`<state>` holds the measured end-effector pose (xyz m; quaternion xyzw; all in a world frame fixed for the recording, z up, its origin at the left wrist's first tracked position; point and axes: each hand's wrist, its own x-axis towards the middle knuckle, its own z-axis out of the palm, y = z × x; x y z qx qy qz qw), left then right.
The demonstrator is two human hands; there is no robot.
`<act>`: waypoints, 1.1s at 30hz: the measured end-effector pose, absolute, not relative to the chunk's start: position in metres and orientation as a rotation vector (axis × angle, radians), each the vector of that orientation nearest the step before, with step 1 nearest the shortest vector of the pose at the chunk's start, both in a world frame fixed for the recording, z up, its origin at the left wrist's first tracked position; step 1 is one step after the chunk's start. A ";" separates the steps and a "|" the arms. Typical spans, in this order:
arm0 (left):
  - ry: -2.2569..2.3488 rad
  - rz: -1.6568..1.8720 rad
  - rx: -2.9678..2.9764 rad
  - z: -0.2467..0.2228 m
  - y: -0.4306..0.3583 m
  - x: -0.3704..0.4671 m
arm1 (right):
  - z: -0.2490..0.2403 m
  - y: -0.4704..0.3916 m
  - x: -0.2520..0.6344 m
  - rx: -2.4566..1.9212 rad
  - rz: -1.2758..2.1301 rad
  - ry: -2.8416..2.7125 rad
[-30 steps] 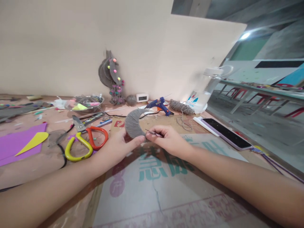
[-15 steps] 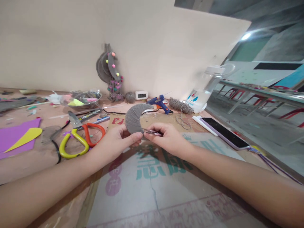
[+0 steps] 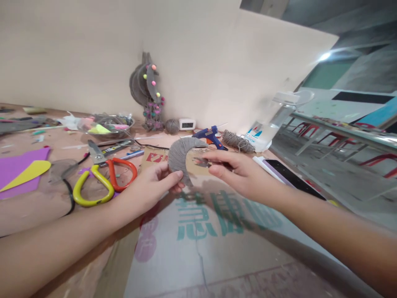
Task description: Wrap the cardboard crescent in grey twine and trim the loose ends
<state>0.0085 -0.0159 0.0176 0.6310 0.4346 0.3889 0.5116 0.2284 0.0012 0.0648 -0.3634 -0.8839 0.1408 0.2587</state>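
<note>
A crescent wrapped in grey yarn (image 3: 177, 157) is pinched near its lower end between the thumb and fingers of my left hand (image 3: 164, 179). Its upper tip points right. To the right of the crescent and apart from it, my right hand (image 3: 234, 165) is closed on a small dark piece (image 3: 202, 162). That piece is blurred, so its kind cannot be made out. Under both hands lies a cardboard sheet (image 3: 173, 256) with green and purple print.
Scissors (image 3: 108, 178), purple foam (image 3: 18, 165) and a bowl of craft bits (image 3: 107, 130) lie left. Behind are a hanging ornament (image 3: 145, 89), yarn ball (image 3: 172, 126), clock (image 3: 187, 124), blue glue gun (image 3: 210, 135) and yarn skein (image 3: 238, 142). A jug (image 3: 269, 120) and phone (image 3: 294, 180) stand right.
My right hand has moved right and up, away from the crescent's lower tip, with the small dark piece. My left hand still holds the crescent. The view has shifted slightly.
</note>
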 end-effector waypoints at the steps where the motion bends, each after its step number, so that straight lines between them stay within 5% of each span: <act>1: 1.053 0.933 1.511 0.017 -0.016 0.009 | 0.056 0.002 0.229 -0.992 0.328 -2.393; 8: 1.065 0.943 1.488 0.018 -0.014 0.011 | 0.018 0.008 0.232 -0.930 -0.038 -2.511; 33: 1.119 0.846 1.582 0.024 -0.018 0.013 | 0.014 0.001 0.232 -0.848 -0.223 -2.528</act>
